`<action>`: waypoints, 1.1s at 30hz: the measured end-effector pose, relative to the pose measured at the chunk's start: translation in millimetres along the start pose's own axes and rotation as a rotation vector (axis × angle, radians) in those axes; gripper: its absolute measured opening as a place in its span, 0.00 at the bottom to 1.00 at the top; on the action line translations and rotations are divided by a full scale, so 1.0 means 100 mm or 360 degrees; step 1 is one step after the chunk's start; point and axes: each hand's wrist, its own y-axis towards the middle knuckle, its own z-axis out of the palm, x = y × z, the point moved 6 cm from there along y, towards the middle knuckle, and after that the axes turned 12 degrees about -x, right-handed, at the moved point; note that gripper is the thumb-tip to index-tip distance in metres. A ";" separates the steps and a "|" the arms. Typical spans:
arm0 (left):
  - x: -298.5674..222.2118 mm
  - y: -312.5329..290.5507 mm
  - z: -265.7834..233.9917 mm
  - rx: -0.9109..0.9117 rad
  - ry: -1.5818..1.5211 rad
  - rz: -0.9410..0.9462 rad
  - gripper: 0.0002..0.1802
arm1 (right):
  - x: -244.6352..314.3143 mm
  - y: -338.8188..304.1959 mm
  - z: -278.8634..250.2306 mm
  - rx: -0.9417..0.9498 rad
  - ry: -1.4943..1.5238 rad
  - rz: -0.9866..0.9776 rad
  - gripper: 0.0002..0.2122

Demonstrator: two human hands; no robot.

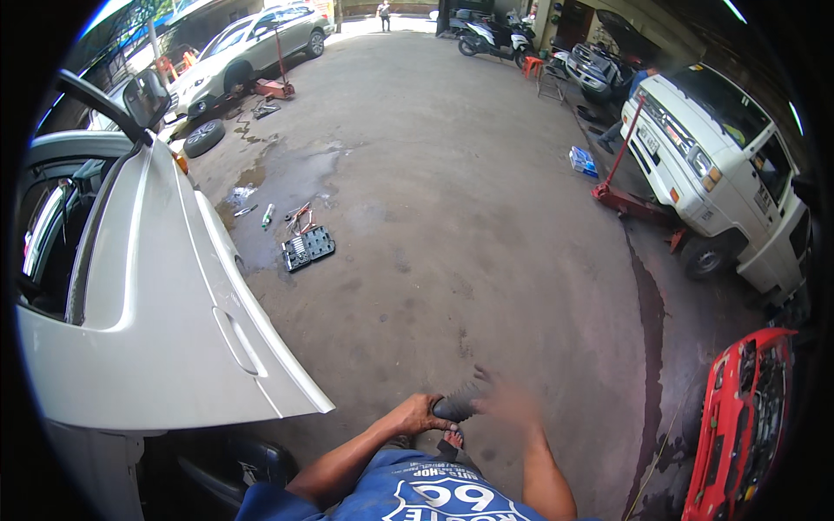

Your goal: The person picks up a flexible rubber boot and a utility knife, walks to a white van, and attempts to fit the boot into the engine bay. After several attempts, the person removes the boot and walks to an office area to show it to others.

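Observation:
In front of my body is a dark grey ribbed rubber piece, like a bellows-type air hose. My left hand is closed around its left end, with the thumb underneath. At its other end, my right hand is smeared by motion. Its fingers point toward the hose, but I cannot tell whether they touch or grip it. Nearest on my left is the open door of a white vehicle.
Ahead on the floor lie a socket set case, a green-white can and a loose wheel. A red floor jack stands by a white van. A red car front is at right; a person works beyond.

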 end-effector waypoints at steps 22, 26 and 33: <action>2.43 -4.11 -0.42 -0.1937 -0.0498 -0.0723 0.59 | 0.71 -1.11 5.21 0.1882 -0.0932 -0.0915 0.31; 2.90 -4.89 -1.21 -0.2034 -0.0419 -0.0845 0.50 | 1.18 -1.27 6.41 0.2095 -0.0932 -0.1073 0.31; 3.72 -5.35 -2.68 -0.2350 -0.0554 -0.0848 0.42 | 1.84 -0.62 8.03 0.2207 -0.0766 -0.0786 0.37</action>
